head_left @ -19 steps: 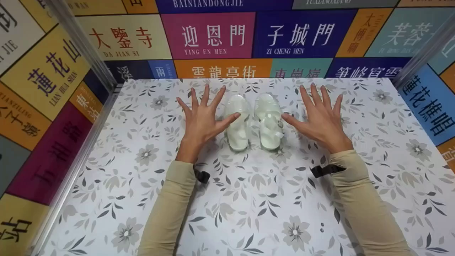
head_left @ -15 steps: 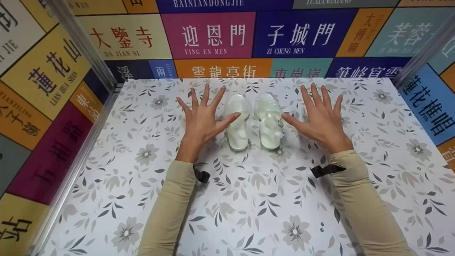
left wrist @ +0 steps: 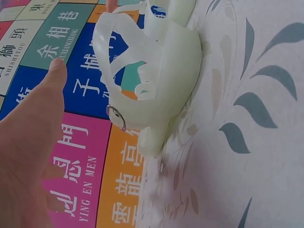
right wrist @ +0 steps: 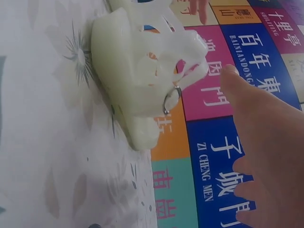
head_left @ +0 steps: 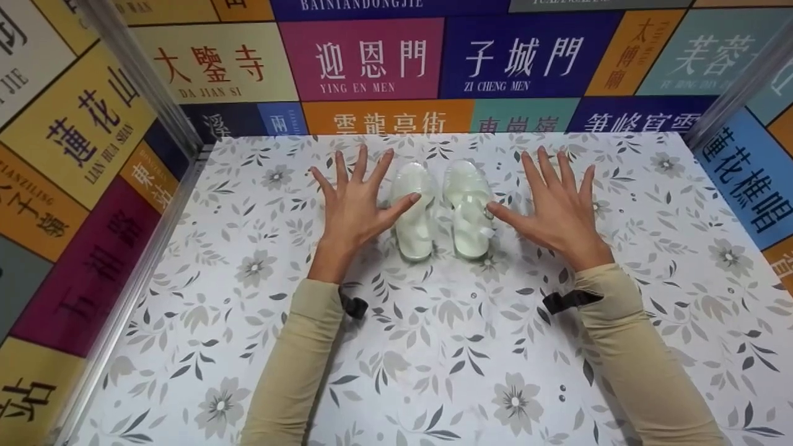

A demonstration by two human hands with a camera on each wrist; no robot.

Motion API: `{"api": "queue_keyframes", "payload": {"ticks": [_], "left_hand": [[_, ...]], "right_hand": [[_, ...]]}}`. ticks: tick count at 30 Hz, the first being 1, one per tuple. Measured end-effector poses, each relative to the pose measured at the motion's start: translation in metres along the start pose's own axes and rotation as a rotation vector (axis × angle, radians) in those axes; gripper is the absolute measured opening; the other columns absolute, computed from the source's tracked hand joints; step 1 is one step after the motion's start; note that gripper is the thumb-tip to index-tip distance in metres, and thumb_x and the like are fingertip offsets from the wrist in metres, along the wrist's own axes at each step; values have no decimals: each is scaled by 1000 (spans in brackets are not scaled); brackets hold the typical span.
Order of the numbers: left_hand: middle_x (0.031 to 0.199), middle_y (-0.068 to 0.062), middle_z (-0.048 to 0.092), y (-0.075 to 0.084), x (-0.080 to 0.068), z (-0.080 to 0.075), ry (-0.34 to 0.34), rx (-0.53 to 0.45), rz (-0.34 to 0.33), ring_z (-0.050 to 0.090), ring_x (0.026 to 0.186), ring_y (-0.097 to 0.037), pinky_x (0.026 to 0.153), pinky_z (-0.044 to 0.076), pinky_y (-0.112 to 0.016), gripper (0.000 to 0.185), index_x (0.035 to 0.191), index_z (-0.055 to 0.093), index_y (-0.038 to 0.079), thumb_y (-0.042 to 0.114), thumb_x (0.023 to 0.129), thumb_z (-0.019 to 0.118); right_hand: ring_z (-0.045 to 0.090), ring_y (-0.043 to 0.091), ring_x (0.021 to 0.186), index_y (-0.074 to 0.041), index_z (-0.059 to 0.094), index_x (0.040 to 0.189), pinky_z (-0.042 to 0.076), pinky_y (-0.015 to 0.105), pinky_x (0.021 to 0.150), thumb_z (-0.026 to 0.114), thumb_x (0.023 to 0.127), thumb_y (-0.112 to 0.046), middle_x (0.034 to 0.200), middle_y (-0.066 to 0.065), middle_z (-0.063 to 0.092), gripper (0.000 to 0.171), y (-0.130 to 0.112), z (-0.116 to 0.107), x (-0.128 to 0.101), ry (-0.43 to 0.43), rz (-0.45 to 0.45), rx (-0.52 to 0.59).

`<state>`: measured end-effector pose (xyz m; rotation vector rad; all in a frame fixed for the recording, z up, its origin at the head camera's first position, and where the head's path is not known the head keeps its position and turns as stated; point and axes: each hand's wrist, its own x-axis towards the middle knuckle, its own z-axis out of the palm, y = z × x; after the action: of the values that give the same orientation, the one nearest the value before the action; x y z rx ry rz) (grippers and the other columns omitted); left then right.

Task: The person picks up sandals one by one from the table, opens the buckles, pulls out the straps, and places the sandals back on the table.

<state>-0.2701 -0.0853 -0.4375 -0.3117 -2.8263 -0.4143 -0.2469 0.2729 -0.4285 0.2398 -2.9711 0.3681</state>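
Note:
Two pale green, translucent jelly sandals stand side by side on the table, soles down. My left hand (head_left: 356, 214) spreads its fingers beside the left sandal (head_left: 414, 238), the thumb overlapping it in the head view. On the other side, my right hand (head_left: 560, 214) is also spread, with its thumb tip right at the strap of the right sandal (head_left: 469, 186). Neither hand grips anything. A metal buckle (left wrist: 116, 118) shows on the left sandal's strap in the left wrist view. Another buckle (right wrist: 172, 99) appears on the right sandal in the right wrist view.
White cloth with grey flowers and leaves covers the table (head_left: 433, 359). Behind it rises a back wall (head_left: 365, 62) of coloured panels with Chinese lettering, and similar panels (head_left: 80, 136) line the left and right sides. Black straps (head_left: 570, 300) circle both wrists.
My right hand has edged slightly left, bringing its thumb tip closer over the right sandal. The left hand and both sandals stay practically where they were.

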Motion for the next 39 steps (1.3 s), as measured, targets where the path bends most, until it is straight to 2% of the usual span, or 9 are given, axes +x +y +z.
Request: {"api": "queue_keyframes", "payload": {"ticks": [6, 11, 15, 19, 24, 27, 33, 39], "left_hand": [[182, -6, 18, 9, -1, -1, 20, -20, 23, 4, 169, -46, 125, -4, -85, 88, 171, 24, 44, 89, 97, 40], [179, -8, 29, 20, -3, -2, 44, -67, 60, 15, 169, -42, 129, -2, -81, 74, 167, 42, 37, 77, 104, 44], [176, -9, 38, 31, -6, -2, 58, -90, 109, 28, 166, -38, 130, 7, -80, 65, 160, 53, 30, 69, 108, 47], [170, -13, 47, 43, -10, 0, 75, -143, 175, 44, 158, -37, 132, 20, -73, 53, 155, 58, 22, 52, 112, 53], [156, -15, 61, 62, -17, 4, 109, -212, 269, 61, 141, -36, 125, 44, -57, 40, 147, 64, 11, 27, 111, 58], [154, -15, 63, 73, -21, 7, 79, -253, 298, 62, 140, -35, 121, 50, -49, 40, 147, 64, 9, 23, 110, 58], [158, -17, 58, 90, -28, 15, -32, -323, 299, 59, 144, -34, 120, 52, -43, 43, 151, 59, 7, 20, 110, 57], [155, -22, 58, 101, -34, 21, -31, -352, 346, 60, 143, -37, 119, 53, -41, 44, 149, 56, 0, 13, 108, 60]], "right_hand": [[3, 40, 171, -34, 13, 175, -14, 72, 131, 50, 90, -93, 184, 8, 9, 110, -1, 1, -3, 58, -11, 20], [24, 41, 166, -27, 34, 171, 6, 70, 135, 60, 91, -85, 179, 12, 30, 102, 0, 4, -6, 171, -19, 101], [38, 42, 159, -22, 47, 164, 28, 73, 126, 66, 94, -75, 174, 12, 41, 90, 0, 6, -9, 226, -16, 178], [45, 42, 154, -18, 55, 158, 40, 72, 118, 69, 99, -61, 169, 12, 48, 74, -1, 8, -14, 248, -22, 246], [49, 42, 151, -12, 56, 155, 43, 66, 119, 69, 103, -45, 164, 16, 53, 64, -6, 12, -19, 218, -50, 292], [53, 42, 147, -8, 55, 154, 47, 62, 117, 70, 104, -37, 160, 19, 55, 60, -8, 16, -20, 198, -74, 339], [63, 44, 131, -4, 56, 151, 62, 57, 98, 70, 105, -27, 150, 23, 60, 54, -11, 26, -20, 137, -91, 467], [72, 41, 124, -1, 60, 148, 65, 52, 96, 70, 105, -25, 148, 24, 64, 50, -17, 34, -16, 55, -59, 591]]}}
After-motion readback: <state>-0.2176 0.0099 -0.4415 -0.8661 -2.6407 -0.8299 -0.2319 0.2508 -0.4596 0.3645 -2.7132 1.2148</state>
